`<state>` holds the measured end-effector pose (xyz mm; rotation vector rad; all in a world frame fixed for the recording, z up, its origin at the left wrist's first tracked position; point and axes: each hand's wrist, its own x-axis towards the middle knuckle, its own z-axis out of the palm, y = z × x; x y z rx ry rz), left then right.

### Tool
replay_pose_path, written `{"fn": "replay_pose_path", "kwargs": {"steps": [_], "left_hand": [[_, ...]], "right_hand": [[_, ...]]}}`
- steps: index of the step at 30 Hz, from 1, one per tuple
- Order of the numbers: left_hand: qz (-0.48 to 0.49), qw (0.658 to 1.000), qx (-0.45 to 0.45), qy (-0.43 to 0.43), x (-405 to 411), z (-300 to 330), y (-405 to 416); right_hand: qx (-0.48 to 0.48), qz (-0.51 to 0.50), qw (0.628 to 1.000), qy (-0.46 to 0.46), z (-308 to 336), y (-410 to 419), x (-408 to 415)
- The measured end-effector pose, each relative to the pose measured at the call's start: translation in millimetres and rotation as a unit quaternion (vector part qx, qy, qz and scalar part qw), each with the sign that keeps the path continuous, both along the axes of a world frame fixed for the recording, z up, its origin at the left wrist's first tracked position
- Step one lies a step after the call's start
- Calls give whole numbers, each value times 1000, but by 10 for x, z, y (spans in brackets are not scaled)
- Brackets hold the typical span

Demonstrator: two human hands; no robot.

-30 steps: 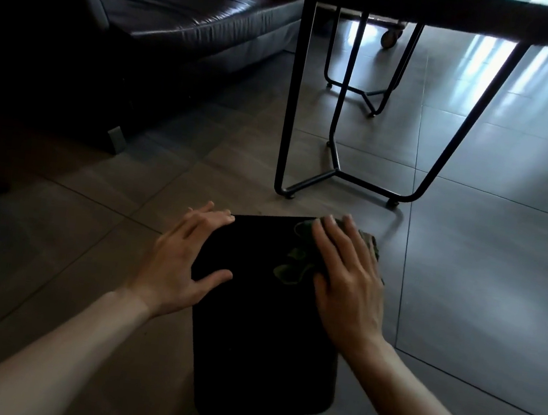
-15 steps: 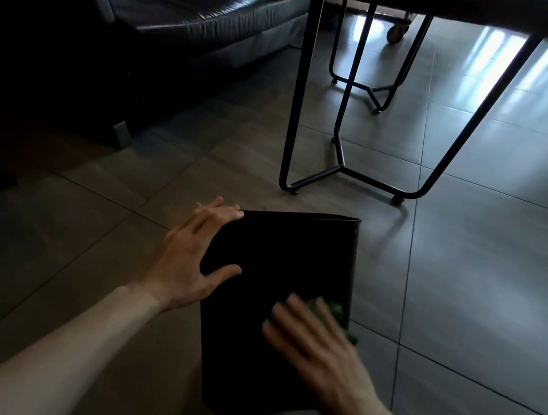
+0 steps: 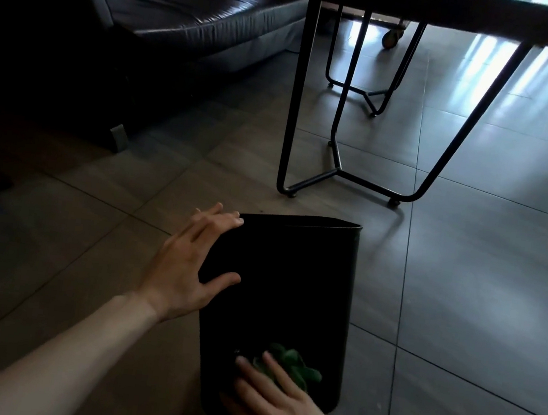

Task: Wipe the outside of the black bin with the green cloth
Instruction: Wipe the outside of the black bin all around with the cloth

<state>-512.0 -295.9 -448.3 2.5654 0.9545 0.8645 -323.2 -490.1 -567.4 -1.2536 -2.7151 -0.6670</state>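
The black bin (image 3: 295, 279) lies on its side on the tiled floor, its open rim pointing away from me toward the table legs. My left hand (image 3: 190, 262) rests flat on the bin's upper left edge, fingers spread, steadying it. My right hand (image 3: 271, 410) presses the green cloth (image 3: 294, 365) against the bin's upward-facing side, close to the bin's base near me. Part of the cloth is hidden under my fingers.
A black metal table frame (image 3: 292, 106) stands just beyond the bin's rim. A dark leather sofa (image 3: 186, 13) fills the upper left. Grey floor tiles (image 3: 478, 301) stretch out to the right.
My right hand has slid the green cloth down the bin's side from the far rim to the near base. The left hand has stayed on the left edge.
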Motion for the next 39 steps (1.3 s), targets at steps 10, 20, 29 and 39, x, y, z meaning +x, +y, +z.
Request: {"fn": "replay_pose_path", "kwargs": {"steps": [10,20,29,39], "left_hand": [[9,1000,-11,0,-13,-31,-6],[4,1000,-7,1,-4,-22,-44],[3,1000,21,15,-31,-54,-33],[-17,996,60,62,-74,24,-56]], "right_hand": [[101,-293,849,428,1207,1061,358],[25,-102,983,147,288,139,70],[64,-262,896,354,1132,810,619],[54,-100,983,147,448,220,382]]}}
